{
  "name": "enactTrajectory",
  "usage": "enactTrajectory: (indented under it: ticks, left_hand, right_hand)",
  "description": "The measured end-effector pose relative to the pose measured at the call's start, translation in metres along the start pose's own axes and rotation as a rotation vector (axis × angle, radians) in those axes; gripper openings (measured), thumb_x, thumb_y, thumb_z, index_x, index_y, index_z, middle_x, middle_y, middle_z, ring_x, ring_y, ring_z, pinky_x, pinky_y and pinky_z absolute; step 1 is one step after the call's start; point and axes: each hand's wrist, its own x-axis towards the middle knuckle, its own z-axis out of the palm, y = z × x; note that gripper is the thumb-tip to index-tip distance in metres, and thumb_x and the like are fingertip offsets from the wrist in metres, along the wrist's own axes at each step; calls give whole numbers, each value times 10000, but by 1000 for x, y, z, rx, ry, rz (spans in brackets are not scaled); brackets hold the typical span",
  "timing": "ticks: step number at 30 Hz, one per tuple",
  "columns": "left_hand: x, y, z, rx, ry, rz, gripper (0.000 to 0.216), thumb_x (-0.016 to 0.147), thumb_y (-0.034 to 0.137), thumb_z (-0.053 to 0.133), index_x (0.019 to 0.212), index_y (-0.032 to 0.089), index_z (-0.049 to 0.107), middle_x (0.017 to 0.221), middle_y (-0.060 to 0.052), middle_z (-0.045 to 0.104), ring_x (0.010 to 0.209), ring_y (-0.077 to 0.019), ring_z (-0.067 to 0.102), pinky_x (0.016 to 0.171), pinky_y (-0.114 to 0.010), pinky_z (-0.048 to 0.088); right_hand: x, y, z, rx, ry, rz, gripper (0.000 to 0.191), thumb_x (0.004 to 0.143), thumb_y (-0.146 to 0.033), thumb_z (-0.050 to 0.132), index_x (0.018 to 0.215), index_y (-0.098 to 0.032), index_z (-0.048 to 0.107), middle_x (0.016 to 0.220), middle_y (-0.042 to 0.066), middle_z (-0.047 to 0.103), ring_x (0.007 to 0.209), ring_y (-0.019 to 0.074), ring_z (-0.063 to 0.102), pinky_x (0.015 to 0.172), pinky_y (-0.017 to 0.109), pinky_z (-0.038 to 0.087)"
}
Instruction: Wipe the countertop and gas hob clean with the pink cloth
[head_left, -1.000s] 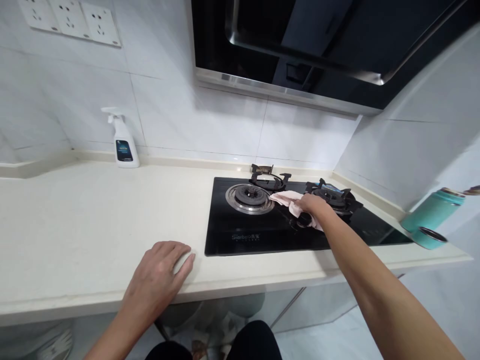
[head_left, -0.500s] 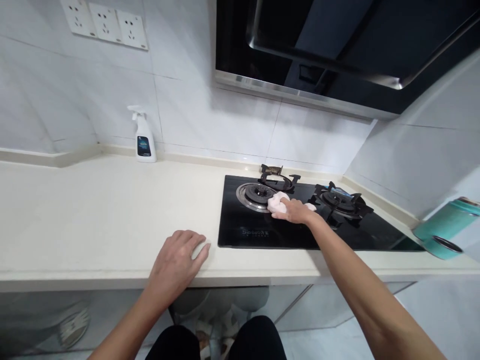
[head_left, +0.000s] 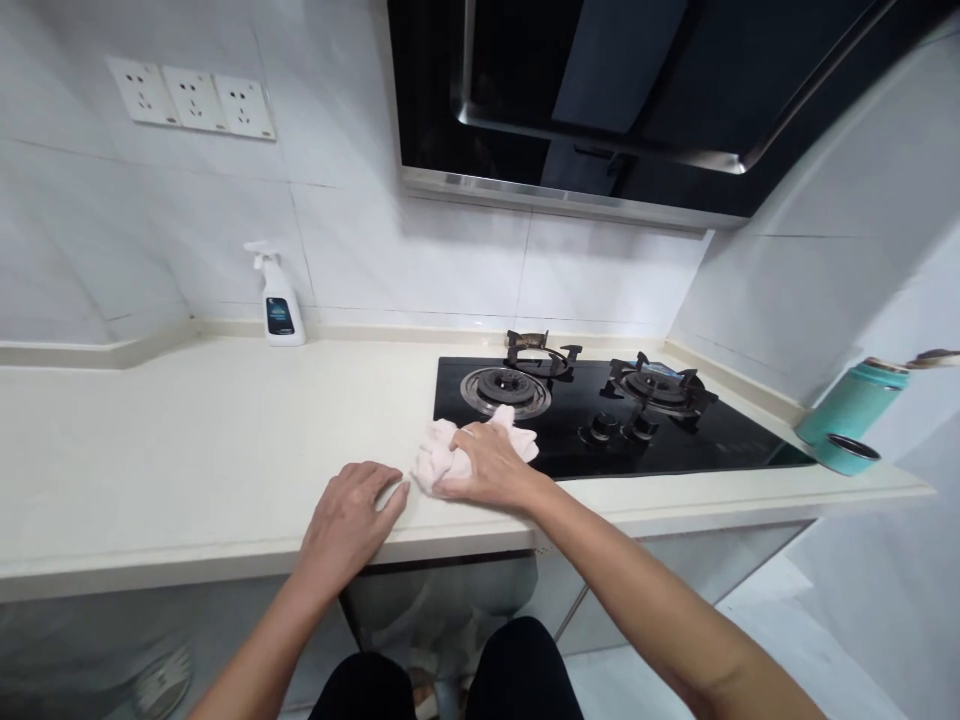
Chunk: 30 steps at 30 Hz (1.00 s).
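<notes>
A bunched pale pink cloth (head_left: 436, 458) lies over the front left corner of the black gas hob (head_left: 570, 455), partly on the countertop. My right hand (head_left: 484, 465) is closed on it and presses it down. Left of the cloth, my left hand (head_left: 352, 515) rests on the pale countertop (head_left: 187, 450) near its front edge, fingers a little bent and apart, holding nothing. Behind the cloth sits the left burner (head_left: 506, 390) without its pan support. That black pan support (head_left: 541, 355) stands at the hob's back edge.
A white spray bottle (head_left: 282, 305) stands against the wall at the back left. The right burner (head_left: 660, 388) carries its support, with two knobs (head_left: 604, 428) in front. A turquoise canister (head_left: 855, 400) and a turquoise bowl (head_left: 847, 455) are at the far right. The range hood (head_left: 555, 195) hangs above.
My right hand has moved left and toward me with the cloth, from beside the left burner to the hob's front left corner. My left hand stays on the countertop.
</notes>
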Motion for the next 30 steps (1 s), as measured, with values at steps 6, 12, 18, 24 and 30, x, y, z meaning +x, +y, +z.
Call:
enactTrajectory:
  ticks: [6,12,18,24,30]
  left_hand:
    - [1,2,-1,-4,9,-20,293,1026,405,505,965,230,732,1034,-87,774,999,-283,676,867,-410,515]
    - [2,1,-1,-40,15,-19,305,1019,419,508,935,236,736,1012,-78,781,987,-276,687,873,-405,528]
    - [1,1,-3,-40,-7,2,289,1025,397,511,936,236,734,1011,-77,773,979,-270,681,878,-407,525]
    - [0,5,-3,-24,-32,-21,244,1027,355,529,967,230,731,1025,-80,761,991,-281,672,864,-417,509]
    - [-1,7,3,-24,-16,-14,250,1038,342,536,1003,209,744,1039,-91,751,1001,-293,659,895,-444,494]
  right_hand:
    - [-30,82,-43,-140,-14,437,717,920,-740,595,1462,-271,581,1593,185,499,1489,481,369,1162,691,249]
    - [-86,92,-45,-175,78,344,486,930,-623,629,1231,-244,671,1238,127,704,1191,321,613,1040,440,421]
    - [-155,128,-36,-152,281,284,425,892,-607,637,1109,-248,701,1241,132,689,1201,336,621,1041,451,470]
    - [-217,203,-49,-343,385,587,588,846,-694,581,1223,-256,690,1556,201,522,1423,449,495,1105,629,433]
    - [-197,175,-45,-375,359,601,459,884,-697,535,1091,-315,684,1301,180,681,1221,443,609,974,632,487]
